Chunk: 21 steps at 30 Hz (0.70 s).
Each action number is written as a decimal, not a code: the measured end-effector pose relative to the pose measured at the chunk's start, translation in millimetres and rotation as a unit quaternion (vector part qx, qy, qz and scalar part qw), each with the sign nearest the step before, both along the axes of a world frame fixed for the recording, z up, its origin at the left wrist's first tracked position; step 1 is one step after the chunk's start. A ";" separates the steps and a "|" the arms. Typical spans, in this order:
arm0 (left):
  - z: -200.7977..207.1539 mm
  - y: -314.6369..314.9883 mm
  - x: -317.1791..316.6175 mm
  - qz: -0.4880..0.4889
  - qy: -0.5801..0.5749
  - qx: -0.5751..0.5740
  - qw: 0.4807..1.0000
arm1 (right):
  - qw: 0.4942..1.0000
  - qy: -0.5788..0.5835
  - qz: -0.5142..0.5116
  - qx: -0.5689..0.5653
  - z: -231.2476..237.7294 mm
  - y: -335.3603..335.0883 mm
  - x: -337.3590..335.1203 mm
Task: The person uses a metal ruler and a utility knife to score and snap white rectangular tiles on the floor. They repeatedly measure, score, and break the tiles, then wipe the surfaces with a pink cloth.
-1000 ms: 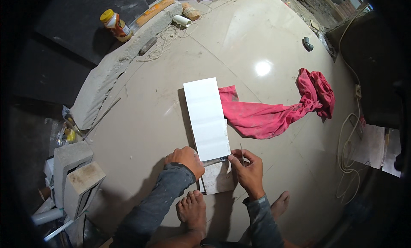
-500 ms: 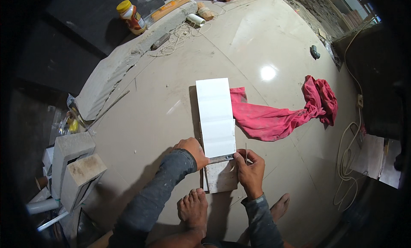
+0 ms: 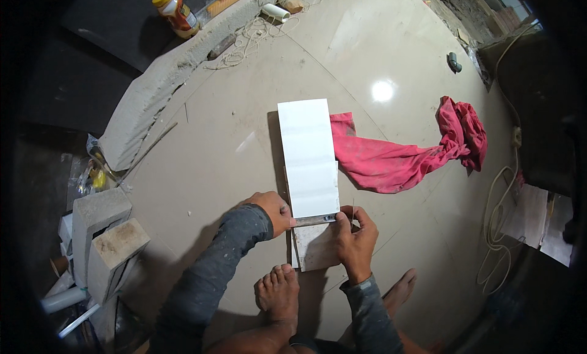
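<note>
A long white tile strip point(image 3: 309, 155) lies on top of a second, dirt-smudged pale piece point(image 3: 318, 247), which shows at the near end. Across the white strip's near edge runs a narrow grey metal bar point(image 3: 313, 220). My left hand point(image 3: 273, 211) is closed with its thumb at the bar's left end. At the other end, my right hand point(image 3: 357, 239) pinches the bar near its dark slotted tip. A thin pointed rod point(image 3: 353, 208) sticks up by my right fingers; how it is held is hidden.
A crumpled red cloth point(image 3: 391, 167) lies right of the strip. Grey blocks point(image 3: 113, 244) stand at left. A yellow-lidded jar point(image 3: 177, 14), tangled string point(image 3: 247, 45) and a pipe elbow point(image 3: 453, 62) lie farther off. A cable point(image 3: 492, 250) coils at right.
The view has shifted slightly, so the scene sits a little higher. Both hands keep their places at the bar's ends; my left fingers have shifted slightly at its left end.
</note>
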<state>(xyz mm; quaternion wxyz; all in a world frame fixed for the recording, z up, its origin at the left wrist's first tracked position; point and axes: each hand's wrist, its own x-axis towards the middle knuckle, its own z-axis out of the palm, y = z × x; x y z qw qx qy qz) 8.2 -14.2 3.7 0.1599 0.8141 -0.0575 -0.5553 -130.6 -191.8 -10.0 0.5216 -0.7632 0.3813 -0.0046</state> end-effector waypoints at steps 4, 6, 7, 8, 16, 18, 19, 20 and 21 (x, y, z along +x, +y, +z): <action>-6.0 1.0 -2.2 -0.007 0.005 -0.003 1.000 | 1.000 0.006 -0.002 0.027 0.4 -0.3 -0.1; -6.4 1.1 -2.2 -0.012 0.002 -0.001 1.000 | 0.999 0.011 0.002 0.036 0.5 -0.8 -0.8; -6.0 1.0 -1.8 -0.015 0.002 -0.001 1.000 | 0.999 0.009 0.005 0.033 0.6 -0.9 -1.1; -5.5 0.7 -1.1 -0.017 0.003 0.003 1.000 | 1.000 0.001 0.009 0.028 0.6 -1.0 -1.3; 1.2 -4.7 2.9 -0.018 0.019 0.002 1.000 | 0.997 0.021 -0.020 0.065 -0.9 2.1 -2.0; 1.9 -5.6 2.6 -0.026 0.002 0.003 1.000 | 0.998 0.009 -0.024 0.055 -2.6 3.7 -2.7; 2.0 -5.6 2.5 -0.029 -0.008 0.004 1.000 | 0.999 -0.005 -0.024 0.043 -3.7 4.6 -3.2; 1.4 -5.6 2.5 -0.031 -0.017 0.006 0.999 | 0.999 -0.022 -0.020 0.032 -4.9 5.5 -3.8; 0.5 -5.4 2.7 -0.031 -0.013 0.000 0.999 | 0.999 -0.027 -0.023 0.019 -6.1 6.5 -4.4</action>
